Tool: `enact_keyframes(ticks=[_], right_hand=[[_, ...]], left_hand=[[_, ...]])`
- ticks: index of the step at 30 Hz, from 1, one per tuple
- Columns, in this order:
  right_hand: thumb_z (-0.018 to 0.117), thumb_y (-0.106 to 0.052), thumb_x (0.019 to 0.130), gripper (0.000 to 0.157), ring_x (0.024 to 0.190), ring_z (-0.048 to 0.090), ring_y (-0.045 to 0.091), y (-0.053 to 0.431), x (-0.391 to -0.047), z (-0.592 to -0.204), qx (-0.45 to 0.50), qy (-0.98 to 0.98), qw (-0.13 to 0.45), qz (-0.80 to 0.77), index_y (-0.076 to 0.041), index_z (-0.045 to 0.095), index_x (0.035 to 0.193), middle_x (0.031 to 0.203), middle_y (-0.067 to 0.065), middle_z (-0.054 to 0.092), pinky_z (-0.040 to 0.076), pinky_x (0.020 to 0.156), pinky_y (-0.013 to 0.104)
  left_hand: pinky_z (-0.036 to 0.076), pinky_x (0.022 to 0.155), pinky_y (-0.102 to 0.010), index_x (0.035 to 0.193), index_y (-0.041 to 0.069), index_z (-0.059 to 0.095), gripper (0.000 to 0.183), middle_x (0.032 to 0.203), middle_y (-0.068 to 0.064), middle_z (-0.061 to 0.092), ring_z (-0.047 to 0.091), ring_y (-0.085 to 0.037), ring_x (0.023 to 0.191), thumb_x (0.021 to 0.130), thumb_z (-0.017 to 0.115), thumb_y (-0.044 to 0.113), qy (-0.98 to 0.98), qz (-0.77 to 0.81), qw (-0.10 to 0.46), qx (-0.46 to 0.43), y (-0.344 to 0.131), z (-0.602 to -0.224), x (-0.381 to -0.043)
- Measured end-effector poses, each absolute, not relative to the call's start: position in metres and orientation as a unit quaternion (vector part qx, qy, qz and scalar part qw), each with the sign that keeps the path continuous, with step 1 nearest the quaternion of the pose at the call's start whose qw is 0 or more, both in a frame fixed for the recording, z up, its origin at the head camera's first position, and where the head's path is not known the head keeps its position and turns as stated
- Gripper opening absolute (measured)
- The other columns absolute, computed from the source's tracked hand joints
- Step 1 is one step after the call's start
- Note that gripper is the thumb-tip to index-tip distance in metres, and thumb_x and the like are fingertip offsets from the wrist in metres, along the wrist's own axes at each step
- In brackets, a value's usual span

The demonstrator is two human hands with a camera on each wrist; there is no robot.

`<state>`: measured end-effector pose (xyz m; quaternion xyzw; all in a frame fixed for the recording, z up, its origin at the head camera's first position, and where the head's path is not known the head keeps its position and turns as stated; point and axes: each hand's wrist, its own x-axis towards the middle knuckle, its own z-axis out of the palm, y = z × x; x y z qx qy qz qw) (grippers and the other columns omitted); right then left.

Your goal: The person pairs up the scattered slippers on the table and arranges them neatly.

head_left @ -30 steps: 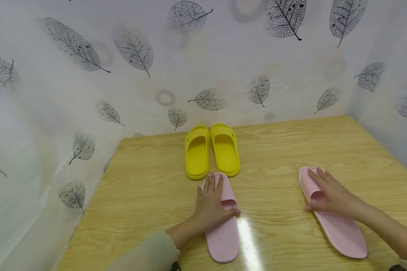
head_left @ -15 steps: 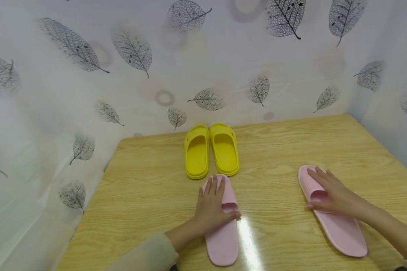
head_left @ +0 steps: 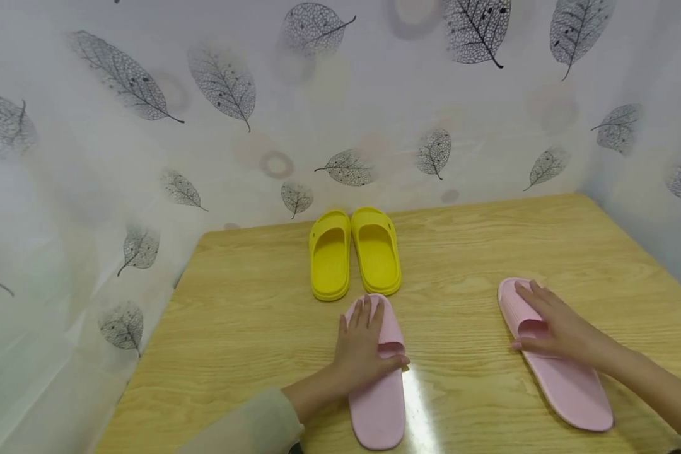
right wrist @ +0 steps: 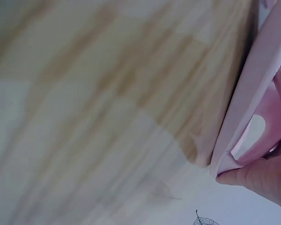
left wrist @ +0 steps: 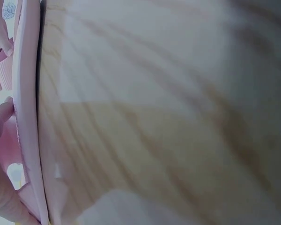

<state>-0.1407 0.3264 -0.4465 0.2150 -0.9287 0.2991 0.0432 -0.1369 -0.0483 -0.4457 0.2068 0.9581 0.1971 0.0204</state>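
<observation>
In the head view, two pink slippers lie sole down on the wooden table. My left hand grips the left pink slipper across its strap, fingers spread toward the toe, thumb at its right edge. My right hand holds the right pink slipper the same way, the thumb at its left edge. That slipper slants, toe to the upper left. The left wrist view shows fingers against the pink sole edge; in the right wrist view, a fingertip touches the sole edge near one end.
A pair of yellow slippers stands side by side behind the left pink slipper, toes toward the wall. The wooden table meets a pale curtain printed with leaves at the back and sides.
My left hand and the left pink slipper have slid slightly right and toward me, and the slipper has turned a little. The right hand and its slipper have hardly moved.
</observation>
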Motion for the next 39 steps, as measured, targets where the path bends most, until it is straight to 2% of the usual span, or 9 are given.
enact_keyframes(ticks=[8,21,39], right_hand=[[0.084,-0.029,0.067,0.106,0.126,0.019,0.065,0.324,-0.143,-0.445,0.22,-0.928,0.042,0.298,-0.004,0.022,0.15,0.141,0.045,0.02,0.01,0.102,0.073],[0.084,-0.031,0.065,0.108,0.126,0.021,0.064,0.323,-0.15,-0.448,0.236,-0.925,0.051,0.292,-0.006,0.022,0.15,0.14,0.045,0.023,0.009,0.105,0.071],[0.086,-0.03,0.062,0.109,0.122,0.027,0.064,0.32,-0.15,-0.453,0.251,-0.923,0.085,0.28,-0.006,0.025,0.149,0.136,0.045,0.028,0.014,0.102,0.072]], left_hand=[[0.015,0.109,-0.064,0.152,0.01,0.014,0.107,0.156,-0.02,0.015,0.014,-0.034,0.144,0.075,0.061,0.068,0.959,0.185,0.021,0.212,-0.043,-0.447,-0.137],[0.012,0.11,-0.064,0.153,0.013,0.012,0.105,0.157,-0.02,0.009,0.009,-0.034,0.145,0.077,0.059,0.068,0.961,0.177,0.051,0.206,-0.033,-0.445,-0.139],[0.019,0.108,-0.065,0.152,0.01,0.014,0.104,0.155,-0.023,0.013,0.016,-0.037,0.143,0.077,0.058,0.068,0.963,0.152,0.032,0.219,-0.02,-0.443,-0.136]])
